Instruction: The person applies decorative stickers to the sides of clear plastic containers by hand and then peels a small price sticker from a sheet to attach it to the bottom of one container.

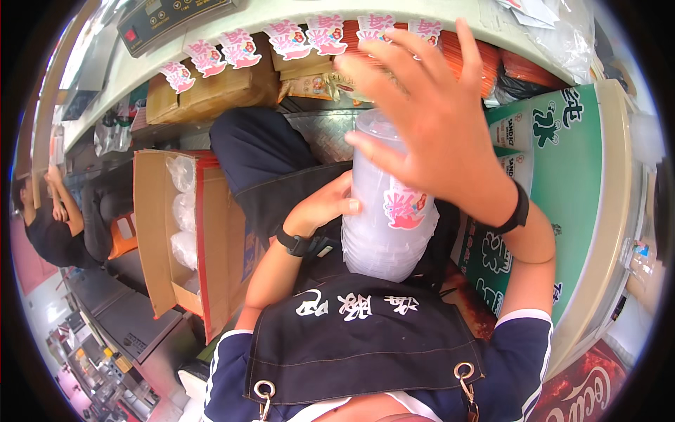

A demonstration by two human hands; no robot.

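A stack of translucent plastic cups (377,232) rests on my lap against the black apron (369,348), tilted away from me. The cup at the far end bears a pink die-cut sticker (405,207). My left hand (329,203) holds the stack's left side, thumb on the cup wall. My right hand (427,105) is spread over the stack's upper right, fingers apart; whether its thumb touches the cup is unclear. Beyond it, several like pink stickers (240,48) hang in a row from the edge of the white counter (253,16).
An open cardboard box (219,248) with bagged, rounded items stands at my left. Under the counter are a carton (211,97) and red stacked goods (469,58). A green printed panel (567,174) is close at my right. Another person (52,227) sits at far left.
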